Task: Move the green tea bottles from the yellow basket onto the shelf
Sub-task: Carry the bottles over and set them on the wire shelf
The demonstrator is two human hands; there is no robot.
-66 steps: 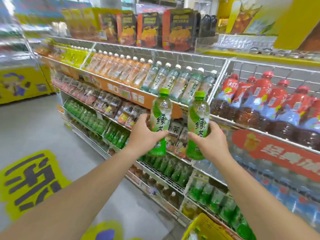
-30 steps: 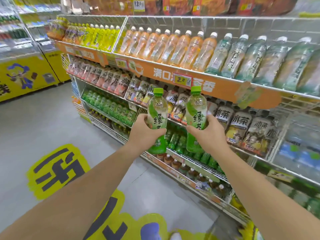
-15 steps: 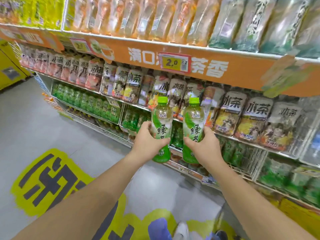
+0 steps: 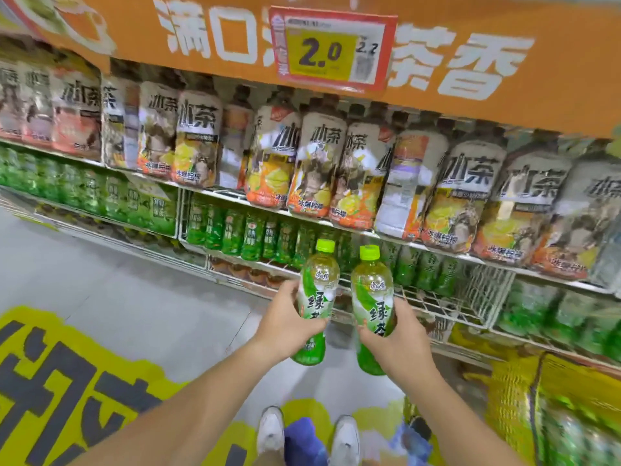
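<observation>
the shelf [image 4: 420, 299] fills most of the view, a tall wire rack with an orange banner [image 4: 437, 72] on top and a yellow price tag [image 4: 322, 53] clipped on it. under the banner stands a row of pale tea bottles [image 4: 322, 169], and one level lower a row of green bottles [image 4: 235, 230] of the same kind as the task's. in this lower row there is an open part of the wire floor, just behind the two held bottles, and i judge this gap is the reason both are carried to this height.

the yellow basket [image 4: 571, 391] sits low at the right, near the shelf foot, so the way from it to the gap is short (its content is too blurred to count).

the left hand [image 4: 289, 322] is closed around the body of the left green tea bottle [image 4: 316, 297], and the right hand [image 4: 400, 341] is wrapped the same way around the right green tea bottle [image 4: 371, 307]. both bottles are upright, caps up, close together but not touching, labels turned to the person. they are gripped at the middle, probably so the base stays free to go on the wire first. neither one is on the shelf yet.
</observation>
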